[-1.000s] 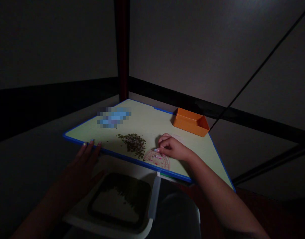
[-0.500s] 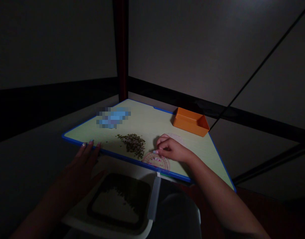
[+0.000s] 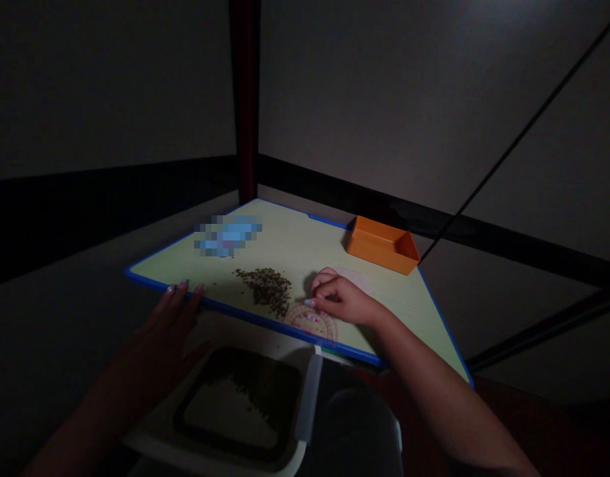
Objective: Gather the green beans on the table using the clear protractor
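Observation:
My left hand [image 3: 168, 324] rests with its fingers stretched out on the blue-rimmed front edge of a pale board [image 3: 285, 238]. Over the board, my right hand [image 3: 341, 297] has its fingers curled in and the thumb against them. Whatever it may hold is too small or hidden to make out. A loose pile of small dark green and brown bits, like beans or seeds [image 3: 268, 288], lies to the left of that hand. Just below its thumb is a clear pinkish protractor [image 3: 312, 324] by the front edge, with pink marks at its centre.
An orange open box [image 3: 382, 245] stands at the board's back right. A blurred blue item [image 3: 230, 235] lies at the back left. Below the front edge, a white-rimmed container [image 3: 285, 464] with more dark bits sits near my lap. Dark walls [image 3: 409, 99] close in behind.
My right hand has shifted very slightly to the left. My left hand and the objects on the board stay where they were.

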`<state>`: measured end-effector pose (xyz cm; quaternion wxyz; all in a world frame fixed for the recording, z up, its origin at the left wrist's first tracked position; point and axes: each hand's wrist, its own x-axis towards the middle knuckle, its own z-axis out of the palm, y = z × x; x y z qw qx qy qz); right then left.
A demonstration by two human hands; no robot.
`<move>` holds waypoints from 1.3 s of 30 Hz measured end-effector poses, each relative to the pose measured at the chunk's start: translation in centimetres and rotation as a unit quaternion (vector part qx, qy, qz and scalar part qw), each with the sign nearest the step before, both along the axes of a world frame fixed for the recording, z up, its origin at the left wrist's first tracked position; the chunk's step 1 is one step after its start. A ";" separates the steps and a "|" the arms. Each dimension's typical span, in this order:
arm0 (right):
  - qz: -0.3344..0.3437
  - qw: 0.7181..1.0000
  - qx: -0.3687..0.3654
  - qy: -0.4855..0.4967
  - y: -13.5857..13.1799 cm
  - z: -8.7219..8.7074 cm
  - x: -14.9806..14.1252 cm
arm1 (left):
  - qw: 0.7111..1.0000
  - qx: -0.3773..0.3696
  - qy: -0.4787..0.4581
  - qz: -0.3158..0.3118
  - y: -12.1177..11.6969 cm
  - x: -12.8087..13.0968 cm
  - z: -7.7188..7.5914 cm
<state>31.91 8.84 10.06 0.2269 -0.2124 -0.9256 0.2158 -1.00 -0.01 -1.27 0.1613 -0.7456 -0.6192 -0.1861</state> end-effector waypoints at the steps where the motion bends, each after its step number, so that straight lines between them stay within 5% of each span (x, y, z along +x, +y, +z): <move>1: -0.005 1.000 0.000 0.003 0.0 0.0 0.0 | 1.000 0.000 0.000 0.002 0.0 0.0 0.0; 31: -0.115 0.993 0.024 -0.009 1.6 -0.8 1.9 | 1.000 0.020 -0.002 -0.010 -0.1 0.2 -0.2; 39: -0.067 0.998 0.011 0.003 1.2 -1.1 0.5 | 1.000 0.016 -0.009 -0.005 0.1 0.2 -0.3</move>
